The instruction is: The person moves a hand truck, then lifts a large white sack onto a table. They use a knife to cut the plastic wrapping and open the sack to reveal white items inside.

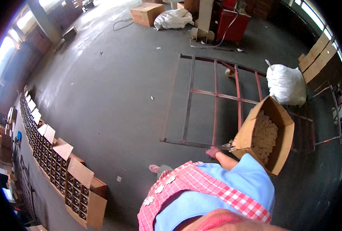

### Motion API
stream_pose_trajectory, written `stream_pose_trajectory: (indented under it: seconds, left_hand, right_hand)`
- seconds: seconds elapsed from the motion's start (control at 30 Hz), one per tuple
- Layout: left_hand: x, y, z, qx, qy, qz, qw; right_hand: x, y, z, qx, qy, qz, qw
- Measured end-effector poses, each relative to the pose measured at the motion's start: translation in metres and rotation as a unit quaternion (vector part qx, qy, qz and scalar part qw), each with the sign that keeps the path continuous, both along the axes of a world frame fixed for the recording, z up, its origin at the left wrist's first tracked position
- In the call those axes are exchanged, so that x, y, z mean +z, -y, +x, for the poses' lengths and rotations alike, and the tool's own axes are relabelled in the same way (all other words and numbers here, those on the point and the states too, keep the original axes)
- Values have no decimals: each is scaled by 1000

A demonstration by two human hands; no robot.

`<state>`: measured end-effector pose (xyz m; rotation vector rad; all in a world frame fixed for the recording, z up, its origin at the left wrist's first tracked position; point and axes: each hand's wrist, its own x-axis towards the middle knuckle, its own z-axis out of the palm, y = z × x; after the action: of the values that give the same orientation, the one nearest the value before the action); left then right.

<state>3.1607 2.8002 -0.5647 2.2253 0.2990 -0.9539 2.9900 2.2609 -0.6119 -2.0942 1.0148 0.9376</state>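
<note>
My right hand (213,151), in a dark pink glove, reaches out past a blue sleeve, beside the near edge of a metal frame (216,95) lying on the floor. Its fingers are too small and unclear to read. Just right of it stands an open cardboard box (285,140) with many small beige pieces (265,134) inside. A whitish lump (228,145) shows between the hand and the box's corner. My left hand is out of view.
Along the left runs a curved row of open cartons (78,171) with dark round-topped items in dividers. A stuffed white sack (286,84) stands beyond the box. Farther off are a red cabinet (231,27), a pillar (205,17), a closed carton (147,14) and another white sack (174,19).
</note>
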Motion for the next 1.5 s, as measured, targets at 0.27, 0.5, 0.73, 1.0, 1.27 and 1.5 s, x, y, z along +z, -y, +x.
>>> stream_pose_trajectory:
  seconds: [0.27, 0.5, 0.73, 1.0, 1.27, 1.5]
  left_hand:
    - [8, -86, 177, 73, 40, -23, 996]
    - [93, -17, 305, 164, -31, -74, 983]
    - [29, -70, 332, 107, -20, 117, 987]
    - [26, -7, 431, 1, -102, 143, 984]
    - [63, 93, 592, 244, -47, -37, 968]
    - [71, 117, 733, 124, -105, 126, 979]
  right_hand:
    - [23, -109, 142, 303, 34, -1, 952]
    - [61, -84, 315, 207, 27, 58, 976]
    - [-35, -36, 404, 255, 1, 8, 967]
    - [21, 43, 705, 116, 106, 87, 984]
    - [80, 90, 870, 118, 152, 102, 976]
    - [42, 135, 949, 113, 152, 72, 979]
